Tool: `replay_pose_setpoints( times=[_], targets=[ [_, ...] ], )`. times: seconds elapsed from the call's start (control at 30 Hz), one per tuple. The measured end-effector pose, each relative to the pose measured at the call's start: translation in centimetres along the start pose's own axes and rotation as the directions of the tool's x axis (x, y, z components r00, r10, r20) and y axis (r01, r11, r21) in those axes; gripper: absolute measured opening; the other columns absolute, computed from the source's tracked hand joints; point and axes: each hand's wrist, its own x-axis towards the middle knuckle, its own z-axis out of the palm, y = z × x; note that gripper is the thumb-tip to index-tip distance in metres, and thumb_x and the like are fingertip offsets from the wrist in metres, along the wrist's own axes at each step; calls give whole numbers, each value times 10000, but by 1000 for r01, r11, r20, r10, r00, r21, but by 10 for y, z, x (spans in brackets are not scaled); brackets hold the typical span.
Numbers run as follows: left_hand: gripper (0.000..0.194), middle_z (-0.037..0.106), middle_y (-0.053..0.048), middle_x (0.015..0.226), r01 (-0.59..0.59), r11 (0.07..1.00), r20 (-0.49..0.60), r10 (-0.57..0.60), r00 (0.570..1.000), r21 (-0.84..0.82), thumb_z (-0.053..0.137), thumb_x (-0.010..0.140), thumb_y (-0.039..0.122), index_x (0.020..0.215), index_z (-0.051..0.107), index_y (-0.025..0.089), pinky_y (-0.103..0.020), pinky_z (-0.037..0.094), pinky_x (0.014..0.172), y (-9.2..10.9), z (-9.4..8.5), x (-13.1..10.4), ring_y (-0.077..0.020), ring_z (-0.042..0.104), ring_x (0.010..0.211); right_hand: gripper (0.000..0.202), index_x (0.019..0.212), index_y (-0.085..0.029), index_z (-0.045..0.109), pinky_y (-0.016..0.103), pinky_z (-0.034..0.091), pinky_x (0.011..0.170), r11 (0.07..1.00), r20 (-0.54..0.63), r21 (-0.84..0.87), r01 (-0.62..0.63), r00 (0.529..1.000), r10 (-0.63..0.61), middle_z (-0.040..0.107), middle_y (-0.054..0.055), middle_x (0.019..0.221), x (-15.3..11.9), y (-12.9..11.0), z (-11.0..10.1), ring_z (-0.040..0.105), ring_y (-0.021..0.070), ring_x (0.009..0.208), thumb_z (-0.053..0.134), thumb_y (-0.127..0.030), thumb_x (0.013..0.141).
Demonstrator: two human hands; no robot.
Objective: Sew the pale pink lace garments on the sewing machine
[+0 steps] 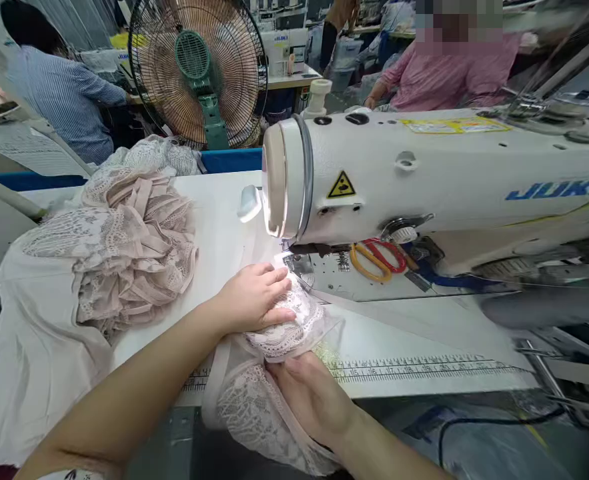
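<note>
A pale pink lace garment [291, 328] lies under the needle end of a white sewing machine [374, 153] and hangs over the table's front edge. My left hand [257, 297] rests flat on the lace just in front of the presser foot, fingers stretched out. At the table edge my right hand [314, 397] grips the garment, its thumb on top and its fingers hidden beneath the cloth. A sheer strip of fabric [389, 317] runs from the needle area off to the right.
A heap of lace garments [139, 247] lies on the left of the table. Scissors with red and yellow handles [374, 260] sit under the machine arm. A printed ruler [414, 368] runs along the front edge. Behind stand a large fan [199, 73] and two people at work.
</note>
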Motion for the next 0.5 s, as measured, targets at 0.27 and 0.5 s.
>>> replay_pose_setpoints(
  times=[0.27, 0.5],
  targets=[
    [718, 447, -161, 1351, 98, 995, 9, -98, 995, 26, 242, 868, 642, 1286, 464, 102, -442, 370, 946, -3, 5, 3, -317, 422, 1180, 587, 1367, -241, 390, 490, 245, 1082, 998, 20, -41, -54, 998, 55, 527, 65, 1321, 4, -6, 7, 372, 254, 1293, 563, -212, 808],
    [747, 522, -186, 1208, 65, 997, 12, -66, 998, 30, 302, 854, 642, 1285, 466, 54, -400, 378, 950, -5, 8, 2, -300, 489, 1082, 536, 1337, -237, 437, 497, 261, 1068, 996, 55, -20, -84, 995, 85, 511, 75, 1335, 2, -7, 5, 378, 264, 1288, 553, -196, 815]
  ],
)
